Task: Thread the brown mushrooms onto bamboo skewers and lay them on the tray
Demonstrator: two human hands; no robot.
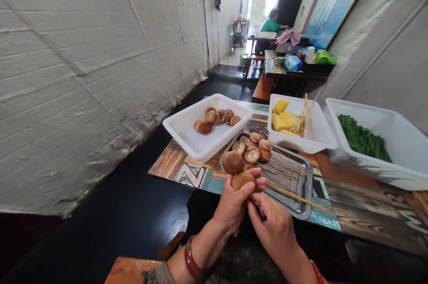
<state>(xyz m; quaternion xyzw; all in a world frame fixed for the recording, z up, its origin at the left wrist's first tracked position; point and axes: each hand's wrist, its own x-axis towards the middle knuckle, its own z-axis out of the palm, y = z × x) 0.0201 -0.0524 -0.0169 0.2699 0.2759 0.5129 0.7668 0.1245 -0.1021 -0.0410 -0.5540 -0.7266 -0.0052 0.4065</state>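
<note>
My left hand (pixel 234 203) is closed around a brown shiitake mushroom (pixel 243 180). A second shiitake mushroom (pixel 233 162) sits just beyond it, with a bit of bamboo skewer showing between the two caps. Right below them, my right hand (pixel 272 219) has its fingers curled in a pinch in line with that skewer; the pinched part is mostly hidden. Behind my hands, a metal tray (pixel 302 210) bears several skewered shiitake mushrooms (pixel 252 154), their bamboo sticks (pixel 290 192) pointing right. More loose shiitake mushrooms (pixel 210 117) lie in a white plastic tub (pixel 180 134) at the left.
Farther right, a white bin (pixel 314 143) contains corn pieces (pixel 287 120) and upright skewers. Another white bin (pixel 401 141) holds green leaves (pixel 363 137). A wood-patterned mat (pixel 361 206) lies beneath. A textured wall (pixel 100 61) runs along the left; a person in green (pixel 270 26) is far back.
</note>
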